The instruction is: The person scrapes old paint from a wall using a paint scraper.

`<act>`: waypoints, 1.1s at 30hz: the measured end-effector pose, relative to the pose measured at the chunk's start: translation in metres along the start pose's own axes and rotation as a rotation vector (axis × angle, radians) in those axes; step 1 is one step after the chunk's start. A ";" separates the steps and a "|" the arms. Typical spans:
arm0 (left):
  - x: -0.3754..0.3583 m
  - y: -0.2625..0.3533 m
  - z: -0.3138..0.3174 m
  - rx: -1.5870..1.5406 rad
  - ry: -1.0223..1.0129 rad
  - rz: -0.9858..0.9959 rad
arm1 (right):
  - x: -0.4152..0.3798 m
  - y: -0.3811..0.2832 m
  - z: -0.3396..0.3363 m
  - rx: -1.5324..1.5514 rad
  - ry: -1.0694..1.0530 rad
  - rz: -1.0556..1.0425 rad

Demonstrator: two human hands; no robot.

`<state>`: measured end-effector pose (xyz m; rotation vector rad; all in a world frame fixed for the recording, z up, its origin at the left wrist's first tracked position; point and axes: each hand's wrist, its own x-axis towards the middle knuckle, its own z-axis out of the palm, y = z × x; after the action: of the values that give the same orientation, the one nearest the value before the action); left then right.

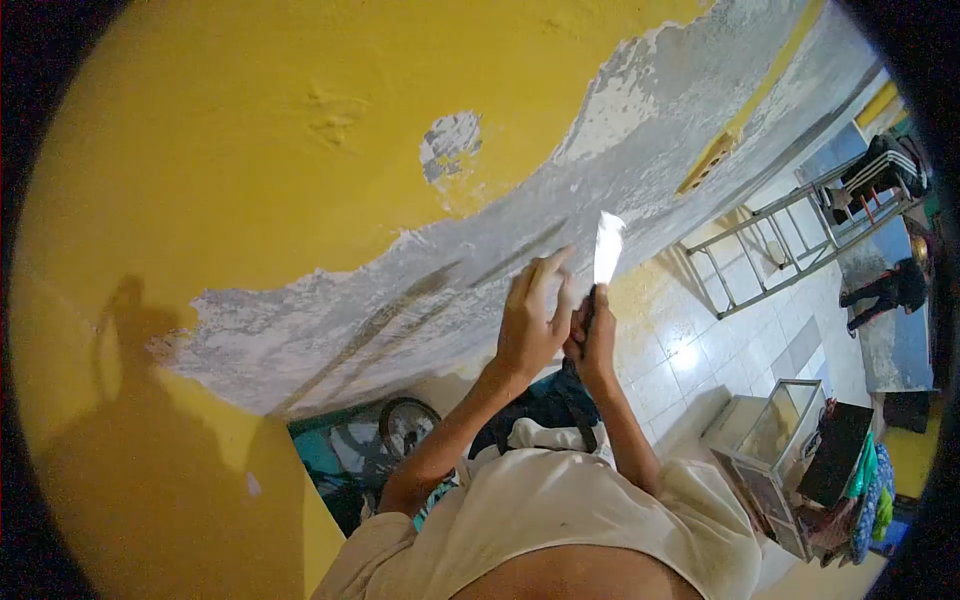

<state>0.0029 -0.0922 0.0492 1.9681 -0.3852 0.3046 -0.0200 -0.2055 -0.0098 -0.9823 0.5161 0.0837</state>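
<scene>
A putty knife [607,248] with a bright, glaring blade points up and away from me. My right hand [594,340] is wrapped round its dark handle. Just left of it, my left hand [535,320] is raised with its fingers apart, partly blurred, holding nothing. Beyond both hands stands the wall, where yellow paint [250,130] ends in a ragged edge against a grey, scraped band [330,320]. A small grey patch [450,147] shows within the yellow.
A metal ladder [770,250] stands at the right on the tiled floor [690,360]. Another person [893,287] is at the far right. A glass-sided cabinet [765,440] with cloths beside it is at lower right. A bicycle wheel [408,425] shows below the wall.
</scene>
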 end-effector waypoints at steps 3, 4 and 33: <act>0.030 0.033 -0.017 0.458 0.245 0.308 | 0.002 0.004 -0.039 -0.023 0.055 -0.034; 0.047 0.036 -0.016 0.568 0.369 0.252 | 0.001 0.002 -0.048 -0.015 0.082 -0.043; 0.062 -0.070 0.133 0.922 -0.163 0.173 | 0.065 -0.128 -0.107 -0.391 -0.023 -0.350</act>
<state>0.0926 -0.1945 -0.0399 2.8797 -0.5879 0.4909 0.0344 -0.3752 0.0119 -1.4394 0.3041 -0.1226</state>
